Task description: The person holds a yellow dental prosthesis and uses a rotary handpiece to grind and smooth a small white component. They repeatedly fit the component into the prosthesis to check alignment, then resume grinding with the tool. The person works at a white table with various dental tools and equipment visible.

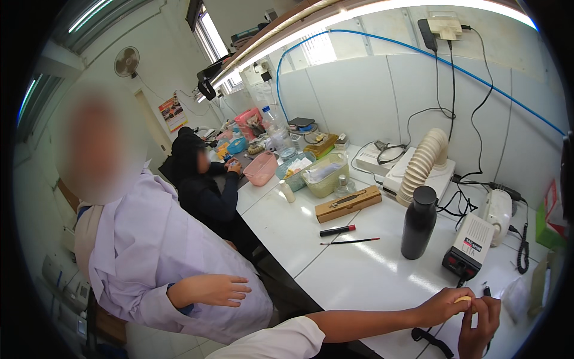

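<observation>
My left hand (pixel 445 308) reaches in from the lower edge at the right, its fingers pinched round a small yellowish piece (pixel 463 298). My right hand (pixel 481 320) meets it there, fingertips bent close to the piece. A thin dark pen-like tool (pixel 487 291) sticks up from my right fingers; its lower part is mostly hidden. Just beyond both hands stands a white control box (pixel 470 246) with a dark front and a cable. Below my left wrist a black curved object (pixel 431 342) lies on the white tabletop (pixel 371 287).
A black bottle (pixel 419 224) stands beyond my hands, near a white unit with a ribbed hose (pixel 423 164). A wooden box (pixel 348 204), a marker (pixel 337 231), a brush (pixel 350 241) and baskets (pixel 326 179) lie farther left. A person in a white coat (pixel 173 251) stands left; another sits behind.
</observation>
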Motion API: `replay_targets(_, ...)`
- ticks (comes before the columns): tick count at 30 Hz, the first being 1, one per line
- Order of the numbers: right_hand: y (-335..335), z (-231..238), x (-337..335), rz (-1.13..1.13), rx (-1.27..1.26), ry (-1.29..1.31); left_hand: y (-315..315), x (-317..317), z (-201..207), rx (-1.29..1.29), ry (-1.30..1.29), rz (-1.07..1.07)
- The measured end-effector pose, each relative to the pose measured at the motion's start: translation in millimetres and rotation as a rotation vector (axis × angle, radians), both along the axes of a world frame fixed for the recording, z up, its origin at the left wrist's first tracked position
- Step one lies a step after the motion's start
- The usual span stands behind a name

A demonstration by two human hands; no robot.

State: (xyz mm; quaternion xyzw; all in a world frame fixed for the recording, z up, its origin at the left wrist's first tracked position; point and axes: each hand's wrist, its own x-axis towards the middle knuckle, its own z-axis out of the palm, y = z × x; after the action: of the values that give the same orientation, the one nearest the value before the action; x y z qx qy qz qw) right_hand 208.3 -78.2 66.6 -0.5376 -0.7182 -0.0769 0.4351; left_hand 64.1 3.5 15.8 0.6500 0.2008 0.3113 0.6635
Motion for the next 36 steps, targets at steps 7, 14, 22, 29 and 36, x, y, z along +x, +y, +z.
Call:
replay_targets(7, -0.6, -0.9, 1.1, 0.009, 0.001, 0.0, -0.7, -1.3, 5.4, 0.009, 0.017, 0.004)
replay_targets(14, 0.0, 0.7, -1.1, 0.014, -0.016, 0.007, 0.6, 0.1, 1.6, 0.043, -0.013, 0.02)
replay_targets(22, 0.5, 0.4, -0.4, 0.032, -0.018, -0.007, 2.3, -0.4, 4.0, 0.024, 0.071, 0.019)
replay_targets(29, -0.9, -2.4, 0.4, 0.008, -0.026, -0.028, -1.9, -1.5, 10.3, 0.114, 0.066, 0.082)
replay_targets(36, -0.8, -4.0, 0.5, 0.006, -0.026, -0.024, -2.4, -3.1, 10.8, 0.151, 0.087, 0.091)
